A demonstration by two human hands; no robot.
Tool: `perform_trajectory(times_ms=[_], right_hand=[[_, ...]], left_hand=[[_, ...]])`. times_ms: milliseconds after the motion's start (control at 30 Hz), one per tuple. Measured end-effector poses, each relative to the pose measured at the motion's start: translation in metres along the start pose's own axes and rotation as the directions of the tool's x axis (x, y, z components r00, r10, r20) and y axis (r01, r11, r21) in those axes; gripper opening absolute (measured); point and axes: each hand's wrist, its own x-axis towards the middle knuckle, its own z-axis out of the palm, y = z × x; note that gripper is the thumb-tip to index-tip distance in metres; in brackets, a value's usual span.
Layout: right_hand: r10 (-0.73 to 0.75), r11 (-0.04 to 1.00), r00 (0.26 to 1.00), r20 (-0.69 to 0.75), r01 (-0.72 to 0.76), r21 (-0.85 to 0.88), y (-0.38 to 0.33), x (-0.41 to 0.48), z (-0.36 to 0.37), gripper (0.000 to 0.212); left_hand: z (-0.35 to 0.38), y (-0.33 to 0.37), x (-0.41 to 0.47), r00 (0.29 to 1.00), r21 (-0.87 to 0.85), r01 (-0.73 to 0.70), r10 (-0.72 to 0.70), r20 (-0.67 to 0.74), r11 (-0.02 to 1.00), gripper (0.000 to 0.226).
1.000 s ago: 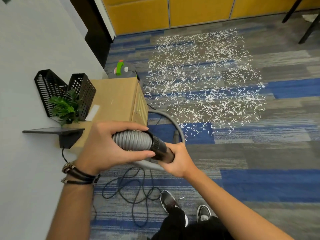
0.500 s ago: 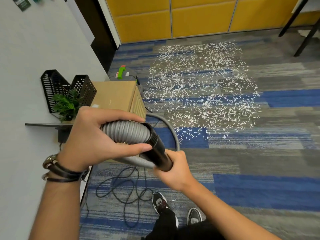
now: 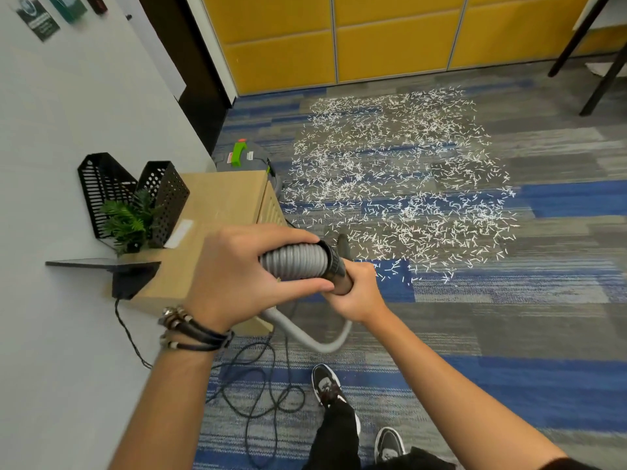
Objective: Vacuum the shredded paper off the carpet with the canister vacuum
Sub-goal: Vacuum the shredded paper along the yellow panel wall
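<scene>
White shredded paper (image 3: 400, 184) lies scattered over the blue and grey carpet (image 3: 509, 317) ahead of me. My left hand (image 3: 237, 273) grips the ribbed grey vacuum hose (image 3: 293, 262) near its black collar. My right hand (image 3: 359, 293) grips the black wand end just below that collar, and a dark tip (image 3: 343, 244) pokes out beyond it. The hose loops down past my hands towards the floor. The grey canister vacuum (image 3: 247, 159) with a green handle sits behind a wooden cabinet, partly hidden.
A wooden cabinet (image 3: 217, 212) stands against the white wall on the left, with black mesh holders (image 3: 135, 191) and a small plant (image 3: 127, 220) on it. A black power cord (image 3: 258, 391) coils on the carpet near my shoes (image 3: 327, 385). Yellow panels and dark table legs (image 3: 597, 62) stand beyond.
Both hands and the hose end have risen and shifted slightly right in view. The black wand end now points more steeply down, with less of it showing between my hands.
</scene>
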Motion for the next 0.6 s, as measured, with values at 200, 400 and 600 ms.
perform_trajectory(times_ms=[200, 400, 600], right_hand=[[0.123, 0.992, 0.991, 0.046, -0.123, 0.006, 0.049, 0.056, 0.031, 0.038], [0.204, 0.979, 0.977, 0.064, -0.204, -0.008, 0.067, 0.083, 0.057, 0.047], [0.169, 0.985, 0.986, 0.003, -0.169, 0.031, 0.053, 0.081, 0.057, 0.054]], left_hand=[[0.025, -0.075, 0.033, 0.999, 0.025, 0.050, -0.050, 0.008, 0.998, 0.054], [0.016, -0.130, 0.064, 0.992, -0.079, 0.090, -0.083, 0.093, 0.993, 0.050], [-0.002, -0.128, 0.070, 0.998, -0.165, 0.049, -0.041, 0.053, 0.985, 0.049]])
